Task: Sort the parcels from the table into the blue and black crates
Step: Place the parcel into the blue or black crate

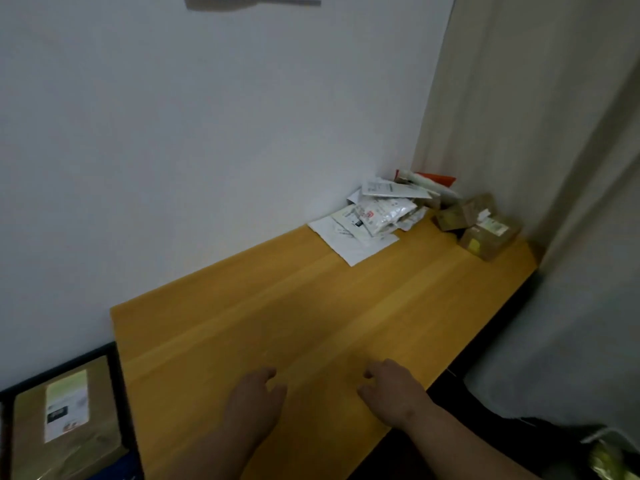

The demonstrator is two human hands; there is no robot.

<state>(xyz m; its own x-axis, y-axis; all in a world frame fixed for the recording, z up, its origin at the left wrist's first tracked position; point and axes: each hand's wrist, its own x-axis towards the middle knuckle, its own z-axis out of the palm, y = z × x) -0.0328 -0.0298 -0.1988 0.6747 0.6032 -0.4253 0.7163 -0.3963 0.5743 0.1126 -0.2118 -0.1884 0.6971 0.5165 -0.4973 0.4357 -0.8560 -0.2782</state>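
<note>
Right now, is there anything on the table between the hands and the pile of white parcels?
No. In the head view, only bare wooden table lies between the left hand, the right hand and the white parcels at the far end.

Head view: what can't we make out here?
- Black crate: cut off by left and bottom edges; the blue crate cannot be told.
- Label on the brown parcel: print blurred.
- Parcel pile in far corner: overlapping, count unclear.
- Bottom-right object: cropped, unidentifiable.
</note>
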